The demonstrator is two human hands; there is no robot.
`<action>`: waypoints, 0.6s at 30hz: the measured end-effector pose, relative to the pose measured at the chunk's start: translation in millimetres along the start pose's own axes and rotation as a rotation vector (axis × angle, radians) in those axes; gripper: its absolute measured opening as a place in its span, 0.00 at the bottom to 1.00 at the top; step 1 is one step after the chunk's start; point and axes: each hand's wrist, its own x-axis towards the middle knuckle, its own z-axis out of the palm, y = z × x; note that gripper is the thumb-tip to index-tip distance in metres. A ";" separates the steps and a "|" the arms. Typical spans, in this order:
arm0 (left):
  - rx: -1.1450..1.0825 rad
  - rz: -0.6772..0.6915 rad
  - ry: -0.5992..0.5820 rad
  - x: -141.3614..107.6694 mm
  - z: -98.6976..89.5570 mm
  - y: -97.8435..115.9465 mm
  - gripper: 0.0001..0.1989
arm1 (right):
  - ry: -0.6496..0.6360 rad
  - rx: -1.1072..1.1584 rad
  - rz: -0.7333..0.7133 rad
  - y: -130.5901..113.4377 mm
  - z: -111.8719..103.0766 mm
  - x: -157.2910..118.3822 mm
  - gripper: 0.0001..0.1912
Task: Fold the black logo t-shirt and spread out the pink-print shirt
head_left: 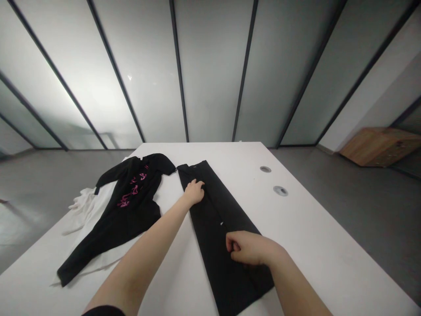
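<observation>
Pale and broad, the tabletop (315,250) stood in a room with a grey floor, and a pair of black trousers (210,245), as the garment seemed to be, stretched lengthwise across it. Nearest, the lower end of the trousers lay flat, close to the viewer. Over the right side of that lower part was the right hand (245,248), its fingers curled in toward the thumb; whether it pinched any cloth could not be told. Just beyond it, a small white mark (221,223) showed on the trousers.

Left of the trousers, a black garment with pink lettering (140,206) was spread over a white garment (101,206), whose far-left part looked bunched. Farther up the trousers, the left hand (194,192) rested on the fabric with bent fingers; a grip on it could not be confirmed.

As for progress, the trousers appeared already straightened into a long, mostly smooth strip, with no crosswise fold visible and the upper end slightly uneven. The garments to their left looked spread out rather than folded. Right of the trousers, two round grommets (280,190) sat in the tabletop. Beyond the trousers' upper end rose frosted panels (210,74) in dark frames.
</observation>
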 end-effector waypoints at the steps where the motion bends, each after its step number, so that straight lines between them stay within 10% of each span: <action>1: 0.049 -0.004 -0.008 -2.5 4.7 -0.2 0.18 | 0.009 -0.012 -0.003 -0.4 0.0 -0.4 0.15; 13: 0.288 0.018 0.067 6.6 0.9 8.4 0.11 | 0.103 -0.100 0.012 5.7 -4.8 -4.0 0.13; 18: 0.372 -0.058 0.254 -20.6 17.2 35.5 0.23 | 0.342 -0.121 0.039 2.5 -13.9 -4.0 0.10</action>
